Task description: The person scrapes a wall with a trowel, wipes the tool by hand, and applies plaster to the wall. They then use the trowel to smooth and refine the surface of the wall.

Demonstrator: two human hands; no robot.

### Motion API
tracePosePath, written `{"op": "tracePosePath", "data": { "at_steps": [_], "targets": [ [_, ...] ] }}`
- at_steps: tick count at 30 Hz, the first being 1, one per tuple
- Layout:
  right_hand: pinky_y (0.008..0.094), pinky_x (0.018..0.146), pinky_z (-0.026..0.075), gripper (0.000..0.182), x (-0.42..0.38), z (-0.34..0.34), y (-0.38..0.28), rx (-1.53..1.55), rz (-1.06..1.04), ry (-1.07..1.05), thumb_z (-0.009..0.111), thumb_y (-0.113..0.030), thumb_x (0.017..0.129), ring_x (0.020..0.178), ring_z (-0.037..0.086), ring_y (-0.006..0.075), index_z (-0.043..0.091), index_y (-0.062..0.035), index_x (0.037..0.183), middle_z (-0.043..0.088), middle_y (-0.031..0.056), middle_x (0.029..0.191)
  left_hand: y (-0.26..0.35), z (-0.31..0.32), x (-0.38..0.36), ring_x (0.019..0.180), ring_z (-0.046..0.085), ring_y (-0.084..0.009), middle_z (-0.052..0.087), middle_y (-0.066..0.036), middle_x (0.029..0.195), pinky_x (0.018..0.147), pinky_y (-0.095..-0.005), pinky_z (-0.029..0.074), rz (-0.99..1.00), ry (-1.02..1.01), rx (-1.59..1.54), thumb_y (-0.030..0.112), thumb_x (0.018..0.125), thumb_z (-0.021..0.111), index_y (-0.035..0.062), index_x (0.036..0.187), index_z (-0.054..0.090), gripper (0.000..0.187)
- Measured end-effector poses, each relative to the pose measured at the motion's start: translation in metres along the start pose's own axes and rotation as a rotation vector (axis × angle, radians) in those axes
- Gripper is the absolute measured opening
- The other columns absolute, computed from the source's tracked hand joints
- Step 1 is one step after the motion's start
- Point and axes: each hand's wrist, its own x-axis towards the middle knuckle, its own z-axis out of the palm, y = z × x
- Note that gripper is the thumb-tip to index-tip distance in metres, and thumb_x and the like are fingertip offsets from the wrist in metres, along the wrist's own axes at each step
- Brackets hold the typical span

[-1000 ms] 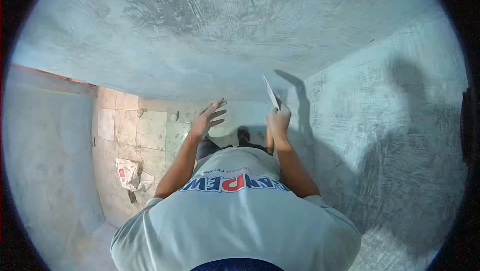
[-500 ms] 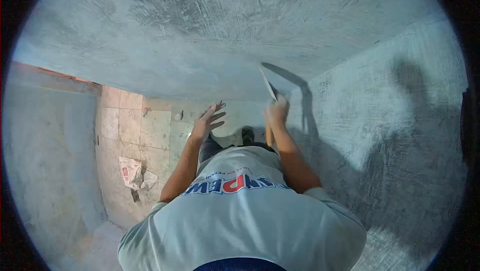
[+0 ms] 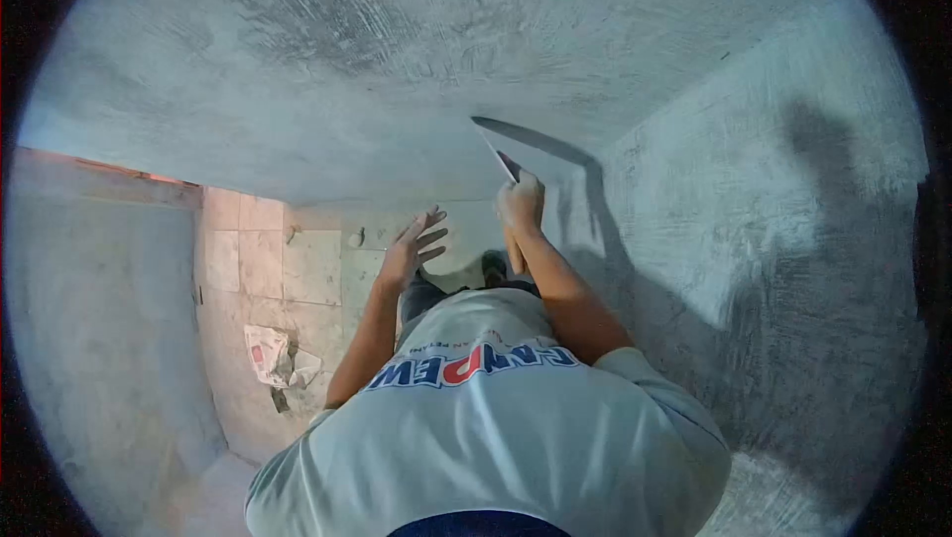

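Observation:
My right hand (image 3: 522, 204) is closed around a trowel (image 3: 494, 147), seen nearly edge-on. Its thin blade points up and left, with the tip at the grey plastered wall (image 3: 416, 145) in front of me. A wooden handle end sticks out below my fist. To the left, my left hand (image 3: 415, 244) is raised with its fingers spread and nothing in it. It appears apart from the wall, near waist height.
A second rough plastered wall (image 3: 714, 210) meets the front one in a corner on my right and carries shadows. On the tiled floor (image 3: 263, 264) at left lie a crumpled printed bag (image 3: 268, 354) and a small pale lump (image 3: 357, 238). Another wall (image 3: 109, 319) stands far left.
My right hand has moved left and slightly up with the trowel, its blade tip shifting left along the wall. My left hand stays spread in nearly the same place.

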Motion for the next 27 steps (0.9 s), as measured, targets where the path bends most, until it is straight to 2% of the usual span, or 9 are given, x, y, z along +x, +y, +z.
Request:
{"op": "tracePosePath", "data": {
  "at_steps": [2, 4, 7, 11, 15, 18, 22, 25, 27],
  "targets": [
    [0.0395, 0.055, 0.055, 0.039, -0.029, -0.033, -0.021, 0.200, 0.138, -0.010, 0.047, 0.001, 0.091, 0.060, 0.068, 0.0265, 0.070, -0.0002, 0.123, 0.069, 0.0157, 0.080, 0.003, 0.000, 0.002, 0.148, 0.039, -0.0407, 0.039, -0.016, 0.165, 0.120, -0.0550, 0.034, 0.016, -0.052, 0.034, 0.053, 0.108, 0.047, 0.0039, 0.162, 0.032, 0.075],
    [0.0401, 0.058, 0.056, 0.041, -0.041, -0.061, -0.014, 0.148, 0.162, -0.040, 0.047, 0.001, 0.091, 0.065, 0.071, 0.0271, 0.070, -0.0024, 0.125, 0.071, 0.0171, 0.082, 0.007, 0.002, 0.001, 0.147, 0.042, -0.0394, 0.043, -0.015, 0.162, 0.118, -0.0548, 0.036, 0.043, -0.019, 0.030, 0.052, 0.107, 0.050, 0.0047, 0.160, 0.036, 0.072],
    [0.0392, 0.057, 0.055, 0.041, -0.030, -0.049, -0.006, 0.133, 0.042, -0.061, 0.048, 0.000, 0.091, 0.062, 0.070, 0.0253, 0.071, -0.0036, 0.124, 0.070, 0.0167, 0.078, 0.006, 0.005, 0.000, 0.144, 0.046, -0.0386, 0.047, -0.016, 0.159, 0.115, -0.0546, 0.039, 0.044, 0.016, 0.016, 0.050, 0.106, 0.055, 0.0033, 0.157, 0.042, 0.070],
    [0.0423, 0.069, 0.056, 0.049, 0.018, 0.022, 0.012, -0.113, 0.024, -0.022, 0.048, 0.001, 0.089, 0.074, 0.072, 0.0314, 0.073, -0.0094, 0.130, 0.075, 0.0225, 0.089, 0.000, 0.007, 0.004, 0.144, 0.046, -0.0380, 0.047, -0.016, 0.159, 0.115, -0.0543, 0.039, -0.010, -0.025, 0.035, 0.052, 0.106, 0.055, 0.0037, 0.158, 0.040, 0.073],
    [0.0431, 0.081, 0.057, 0.046, -0.027, -0.053, -0.011, 0.216, 0.202, -0.073, 0.048, -0.001, 0.090, 0.091, 0.074, 0.0373, 0.072, -0.0068, 0.128, 0.075, 0.0257, 0.096, 0.002, 0.013, 0.003, 0.144, 0.046, -0.0367, 0.048, -0.014, 0.158, 0.115, -0.0532, 0.039, 0.015, -0.027, 0.049, 0.052, 0.106, 0.054, 0.0043, 0.158, 0.041, 0.073],
    [0.0420, 0.075, 0.058, 0.046, -0.019, -0.054, -0.009, 0.188, 0.068, -0.096, 0.049, -0.001, 0.091, 0.086, 0.075, 0.0356, 0.072, -0.0072, 0.130, 0.075, 0.0246, 0.094, 0.004, 0.015, 0.000, 0.144, 0.047, -0.0368, 0.049, -0.014, 0.158, 0.115, -0.0531, 0.040, 0.009, -0.023, 0.041, 0.052, 0.106, 0.054, 0.0046, 0.158, 0.041, 0.072],
    [0.0395, 0.061, 0.058, 0.046, 0.025, 0.035, 0.007, -0.178, -0.001, -0.052, 0.050, -0.002, 0.094, 0.070, 0.075, 0.0313, 0.069, -0.0085, 0.135, 0.075, 0.0229, 0.093, 0.002, 0.014, 0.002, 0.144, 0.046, -0.0372, 0.048, -0.014, 0.159, 0.115, -0.0529, 0.040, -0.011, -0.019, 0.055, 0.051, 0.106, 0.053, 0.0043, 0.158, 0.042, 0.071],
    [0.0388, 0.057, 0.057, 0.045, -0.019, -0.016, -0.033, 0.103, 0.169, -0.102, 0.051, -0.001, 0.094, 0.065, 0.073, 0.0302, 0.068, -0.0061, 0.135, 0.075, 0.0234, 0.093, 0.015, 0.014, 0.004, 0.145, 0.046, -0.0377, 0.047, -0.015, 0.160, 0.116, -0.0536, 0.039, 0.028, -0.035, 0.069, 0.051, 0.107, 0.053, 0.0041, 0.158, 0.041, 0.071],
    [0.0404, 0.057, 0.056, 0.043, -0.035, -0.043, -0.017, 0.134, 0.150, -0.103, 0.049, -0.002, 0.096, 0.060, 0.071, 0.0278, 0.071, -0.0086, 0.132, 0.072, 0.0186, 0.079, 0.011, 0.007, -0.002, 0.146, 0.044, -0.0366, 0.043, -0.015, 0.162, 0.116, -0.0530, 0.038, 0.055, -0.029, 0.085, 0.053, 0.107, 0.048, 0.0057, 0.160, 0.038, 0.072]
  ]
}}
